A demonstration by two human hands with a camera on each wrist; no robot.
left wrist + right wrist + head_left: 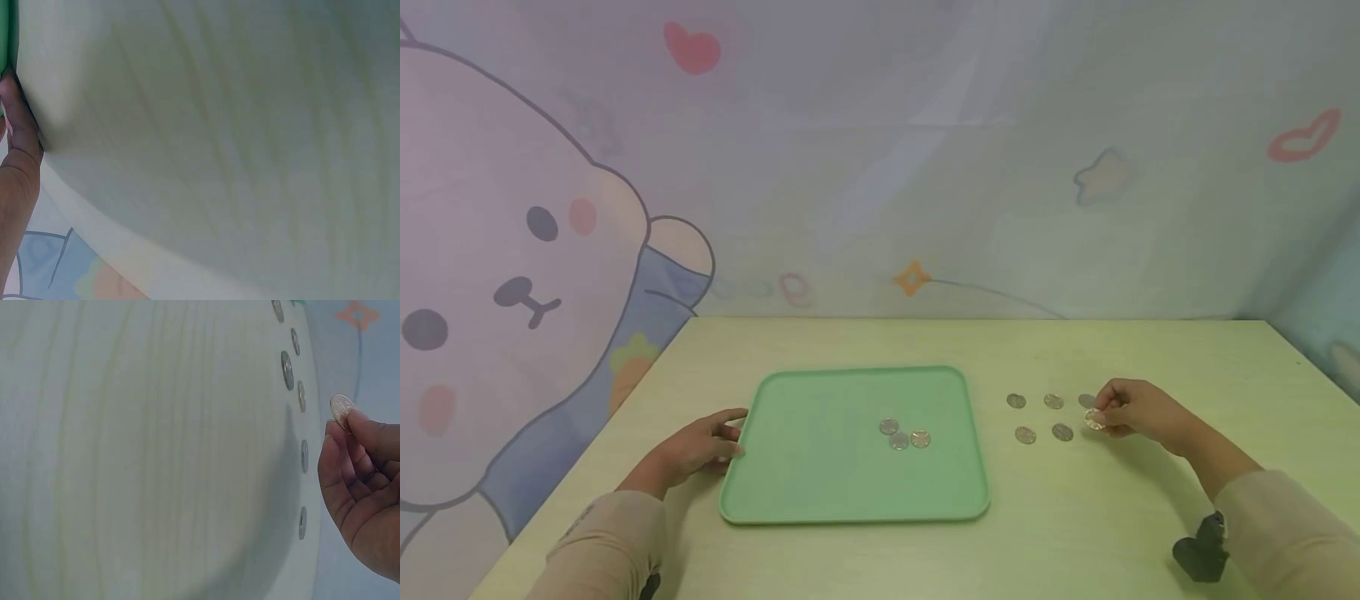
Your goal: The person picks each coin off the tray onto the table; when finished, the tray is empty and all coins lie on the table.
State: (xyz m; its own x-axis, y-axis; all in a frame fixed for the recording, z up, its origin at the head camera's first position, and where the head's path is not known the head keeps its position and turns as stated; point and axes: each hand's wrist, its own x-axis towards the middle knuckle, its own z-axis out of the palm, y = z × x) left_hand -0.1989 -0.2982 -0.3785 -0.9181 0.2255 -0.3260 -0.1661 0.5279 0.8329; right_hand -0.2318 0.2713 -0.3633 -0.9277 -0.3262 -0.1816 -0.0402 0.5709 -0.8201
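Observation:
In the head view my right hand (1138, 412) pinches a shiny coin (1095, 419) between thumb and fingertips, to the right of several coins (1026, 435) in loose rows. The right wrist view shows this coin (341, 411) tilted up, raised off the tabletop. One coin (1087, 401) is partly hidden behind the fingers. My left hand (696, 446) rests at the left rim of a pale green tray (805, 512), its fingertips touching the edge. Lying together on the tray, right of its middle, are three coins (898, 442). The left wrist view catches only part of the hand (19, 137).
Under everything is a light wooden table (1037, 542). A cloth backdrop (850, 167) with a printed bear and hearts hangs behind its far edge. Near the right sleeve is a dark object (1202, 550), apparently attached at the wrist.

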